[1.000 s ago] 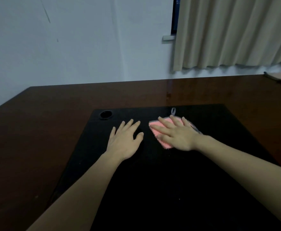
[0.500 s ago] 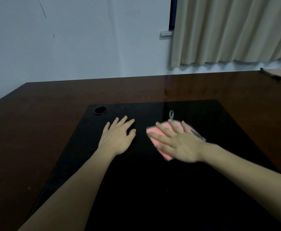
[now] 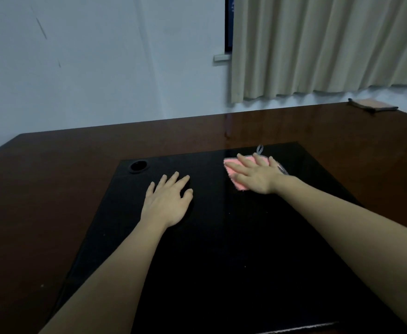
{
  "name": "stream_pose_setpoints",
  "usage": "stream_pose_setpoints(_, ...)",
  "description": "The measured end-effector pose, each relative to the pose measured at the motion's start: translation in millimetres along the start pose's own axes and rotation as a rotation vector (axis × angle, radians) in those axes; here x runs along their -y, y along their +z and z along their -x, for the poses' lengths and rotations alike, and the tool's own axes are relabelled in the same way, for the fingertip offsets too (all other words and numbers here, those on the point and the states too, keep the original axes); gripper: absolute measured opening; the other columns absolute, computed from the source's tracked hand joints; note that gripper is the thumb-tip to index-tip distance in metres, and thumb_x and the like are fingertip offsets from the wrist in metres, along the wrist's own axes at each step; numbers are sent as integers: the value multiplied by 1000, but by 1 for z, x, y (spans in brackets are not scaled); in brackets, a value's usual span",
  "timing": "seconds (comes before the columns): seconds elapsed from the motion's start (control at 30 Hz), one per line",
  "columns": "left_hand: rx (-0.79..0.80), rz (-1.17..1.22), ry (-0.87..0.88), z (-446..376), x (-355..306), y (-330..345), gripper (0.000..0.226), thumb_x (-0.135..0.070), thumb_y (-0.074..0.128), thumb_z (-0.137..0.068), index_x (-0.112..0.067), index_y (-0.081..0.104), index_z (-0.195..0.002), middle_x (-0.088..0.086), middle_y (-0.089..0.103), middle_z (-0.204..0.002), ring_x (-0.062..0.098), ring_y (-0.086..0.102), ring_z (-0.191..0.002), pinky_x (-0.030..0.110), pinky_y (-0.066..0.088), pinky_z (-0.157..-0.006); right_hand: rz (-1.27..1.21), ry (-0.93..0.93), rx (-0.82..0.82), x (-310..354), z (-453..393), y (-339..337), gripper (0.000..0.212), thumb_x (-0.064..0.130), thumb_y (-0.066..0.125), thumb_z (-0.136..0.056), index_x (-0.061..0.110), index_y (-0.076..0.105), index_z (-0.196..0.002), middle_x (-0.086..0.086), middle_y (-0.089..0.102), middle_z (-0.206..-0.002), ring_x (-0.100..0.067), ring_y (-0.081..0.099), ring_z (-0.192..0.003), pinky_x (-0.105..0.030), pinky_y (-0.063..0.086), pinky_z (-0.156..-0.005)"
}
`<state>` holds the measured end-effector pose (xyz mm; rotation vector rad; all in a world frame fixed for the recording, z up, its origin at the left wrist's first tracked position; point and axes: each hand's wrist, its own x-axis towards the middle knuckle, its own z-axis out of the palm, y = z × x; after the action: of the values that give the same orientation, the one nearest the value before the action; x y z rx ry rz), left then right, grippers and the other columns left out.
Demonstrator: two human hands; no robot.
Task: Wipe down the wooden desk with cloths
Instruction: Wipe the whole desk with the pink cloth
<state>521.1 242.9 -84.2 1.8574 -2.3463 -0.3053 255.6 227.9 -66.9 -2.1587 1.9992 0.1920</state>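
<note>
**Desk wipe: pink cloth pushed toward the far edge of the black inlay**

Moved since half a second ago: pink cloth [image 3: 236,175], carried farther from the person and a little rightward under the right hand; wiping is judged mid-stroke, with the brown wood surround not yet under the cloth.

Items, left to right:
- Wooden desk [image 3: 53,189], one; dark brown, glossy.
- Black inlay panel [image 3: 221,261], one; set into the desktop.
- Cable hole [image 3: 138,166], one; at the panel's far left corner.
- Left hand [image 3: 167,201], one; flat on the panel, fingers straight and spread, holding nothing.
- Pink cloth, one visible though the task names cloths; lies near the panel's far edge, a hanging loop at its far side.
- Right hand [image 3: 258,175], one; fingers straight, pressing the cloth down.
- Curtain [image 3: 318,44], one; beige.
- Flat pouch-like item [image 3: 372,106], one; far right of the desk, kind unclear.
</note>
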Motion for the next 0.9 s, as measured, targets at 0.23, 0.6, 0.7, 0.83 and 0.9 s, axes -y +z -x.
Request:
stream_pose_setpoints(0.23,5,-2,14,-1,-1,1,55,-51,25,-107,-40,19,-160,-8,8,-170,19,3,-157,46,1,-126,31,1,19,12,29,8,54,62,10,-104,56,-8,-154,9,-16,-169,-37,-12,-154,-67,-7,-119)
stream_pose_setpoints(0.6,-15,4,6,-3,0,3,56,-51,27,-106,-39,20,-160,-8,8,-170,20,3,-157,48,2,-126,75,-209,41,1,90,24,48,66,8,-100,68,-17,-141,19,-23,-164,-27,-20,-153,-60,-12,-121)
stream_pose_setpoints(0.7,-15,-1,-3,-3,1,3,55,-51,28,-106,-40,21,-160,-9,9,-170,20,3,-157,48,2,-126,68,-129,1,-14,49,12,51,63,12,-103,63,-10,-149,14,-16,-167,-31,-12,-155,-62,-7,-122)
stream_pose_setpoints(0.83,-28,2,-8,0,-2,1,54,-50,30,-106,-39,23,-159,-9,11,-170,20,5,-157,48,3,-127,3,9,-13,-35,-9,-4,52,60,14,-105,59,-5,-153,11,-12,-169,-35,-8,-155,-66,-4,-120)
stream_pose_setpoints(0.9,-21,0,-8,1,-5,-1,53,-49,31,-107,-39,24,-159,-9,10,-170,20,4,-157,48,4,-127,0,32,-1,-40,-22,-6,52,61,13,-104,59,-5,-153,10,-13,-169,-36,-9,-155,-67,-5,-119)
